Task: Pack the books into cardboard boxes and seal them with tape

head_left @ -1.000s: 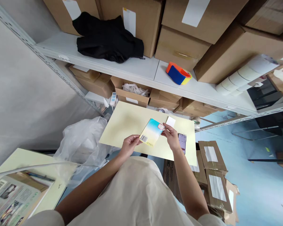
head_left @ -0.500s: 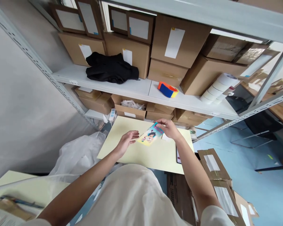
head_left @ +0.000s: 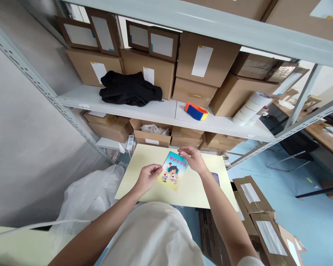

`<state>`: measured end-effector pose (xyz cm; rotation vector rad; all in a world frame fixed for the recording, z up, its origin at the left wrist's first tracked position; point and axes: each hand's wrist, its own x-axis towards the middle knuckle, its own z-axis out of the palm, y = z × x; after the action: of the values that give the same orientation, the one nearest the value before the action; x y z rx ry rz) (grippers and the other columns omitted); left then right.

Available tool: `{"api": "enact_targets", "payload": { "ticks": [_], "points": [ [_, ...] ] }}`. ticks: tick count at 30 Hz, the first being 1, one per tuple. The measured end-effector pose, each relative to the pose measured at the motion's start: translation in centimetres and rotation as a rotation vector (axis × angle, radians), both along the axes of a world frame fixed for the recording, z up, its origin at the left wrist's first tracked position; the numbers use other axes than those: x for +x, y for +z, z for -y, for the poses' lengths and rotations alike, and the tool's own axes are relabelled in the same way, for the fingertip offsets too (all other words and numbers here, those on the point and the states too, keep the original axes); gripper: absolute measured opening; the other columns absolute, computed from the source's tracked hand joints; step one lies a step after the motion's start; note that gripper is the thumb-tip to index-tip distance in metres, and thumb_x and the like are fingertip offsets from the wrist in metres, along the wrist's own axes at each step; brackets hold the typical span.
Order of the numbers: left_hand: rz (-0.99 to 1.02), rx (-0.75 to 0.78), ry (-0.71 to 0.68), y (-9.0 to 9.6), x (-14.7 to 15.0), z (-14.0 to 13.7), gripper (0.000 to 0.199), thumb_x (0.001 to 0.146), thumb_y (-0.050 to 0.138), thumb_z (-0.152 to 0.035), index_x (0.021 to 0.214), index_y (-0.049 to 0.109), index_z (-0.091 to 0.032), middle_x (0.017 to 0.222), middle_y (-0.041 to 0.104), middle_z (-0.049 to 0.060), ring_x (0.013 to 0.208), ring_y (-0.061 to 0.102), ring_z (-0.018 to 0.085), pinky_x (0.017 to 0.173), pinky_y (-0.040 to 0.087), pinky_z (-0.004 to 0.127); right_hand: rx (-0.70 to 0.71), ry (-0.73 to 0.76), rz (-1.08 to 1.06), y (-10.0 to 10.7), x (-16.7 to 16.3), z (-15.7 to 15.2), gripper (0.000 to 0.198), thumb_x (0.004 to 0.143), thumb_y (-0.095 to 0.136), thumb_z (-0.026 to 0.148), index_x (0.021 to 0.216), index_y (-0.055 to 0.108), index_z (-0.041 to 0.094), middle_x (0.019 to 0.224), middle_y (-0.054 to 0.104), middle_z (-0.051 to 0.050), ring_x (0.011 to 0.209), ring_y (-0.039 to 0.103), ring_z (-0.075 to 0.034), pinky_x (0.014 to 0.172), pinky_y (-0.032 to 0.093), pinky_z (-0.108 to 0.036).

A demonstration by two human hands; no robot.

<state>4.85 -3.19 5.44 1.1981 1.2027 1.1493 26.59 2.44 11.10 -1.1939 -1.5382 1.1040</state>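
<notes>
Head: 1 booklet (head_left: 172, 173), 1 phone (head_left: 215, 178), 1 worktop (head_left: 198, 192). Arms (head_left: 224, 210) angled inward, left hand (head_left: 147, 176) pinches the booklet's left edge, right hand (head_left: 194, 159) its top corner.

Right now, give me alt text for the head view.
A person's left grip and right grip hold a blue-and-yellow cartoon booklet over a pale yellow tabletop. A phone lies partly behind the right forearm; cardboard boxes stand on shelving beyond.
</notes>
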Motion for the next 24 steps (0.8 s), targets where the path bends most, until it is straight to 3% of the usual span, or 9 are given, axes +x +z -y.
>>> {"api": "enact_targets", "payload": {
  "ticks": [3,7,14,20,24],
  "points": [
    [0.083,-0.072,0.027,-0.7,-0.8,-0.3,0.034,0.067,0.072,-0.048,0.078,0.072,-0.016,0.072,0.07,0.004,0.063,0.059,0.014,0.059,0.046,0.024,-0.067,-0.071,-0.218,-1.3,-0.1,1.1,0.052,0.07,0.072,0.059,0.105,0.063,0.023,0.107,0.072,-0.01,0.1,0.067,-0.024,0.091,0.05,-0.04],
    [0.215,-0.152,0.058,-1.0,-1.8,-0.9,0.04,0.061,0.078,-0.051,0.08,0.072,-0.016,0.074,0.071,0.004,0.066,0.061,0.014,0.062,0.048,0.025,-0.171,-0.064,-0.356,-3.4,-2.4,3.5,0.052,0.071,0.072,0.058,0.108,0.062,0.023,0.096,0.072,-0.007,0.089,0.068,-0.022,0.087,0.051,-0.039],
    [0.333,-0.289,0.116,-3.2,-3.6,-1.7,0.052,0.055,0.081,-0.056,0.084,0.069,-0.015,0.076,0.071,0.005,0.069,0.064,0.016,0.067,0.051,0.028,-0.316,-0.213,-0.323,-7.0,-6.8,6.2,0.038,0.071,0.07,0.05,0.094,0.064,0.02,0.075,0.062,0.0,0.064,0.058,-0.014,0.067,0.051,-0.032],
    [0.224,-0.3,0.093,-6.5,-4.8,-1.3,0.057,0.061,0.08,-0.048,0.107,0.066,-0.017,0.092,0.071,0.006,0.084,0.066,0.018,0.078,0.053,0.032,-0.456,-0.333,-0.231,-9.4,-8.1,5.9,0.03,0.07,0.068,0.046,0.087,0.062,0.023,0.087,0.06,-0.001,0.067,0.058,-0.014,0.059,0.052,-0.03],
    [0.151,-0.365,0.062,-9.2,-5.6,-1.0,0.052,0.064,0.077,-0.042,0.109,0.065,-0.018,0.106,0.067,0.009,0.093,0.065,0.021,0.079,0.055,0.034,-0.579,-0.34,-0.135,-12.2,-9.4,4.9,0.028,0.069,0.068,0.045,0.087,0.061,0.024,0.092,0.061,-0.003,0.07,0.06,-0.016,0.059,0.053,-0.032]
  ]
}}
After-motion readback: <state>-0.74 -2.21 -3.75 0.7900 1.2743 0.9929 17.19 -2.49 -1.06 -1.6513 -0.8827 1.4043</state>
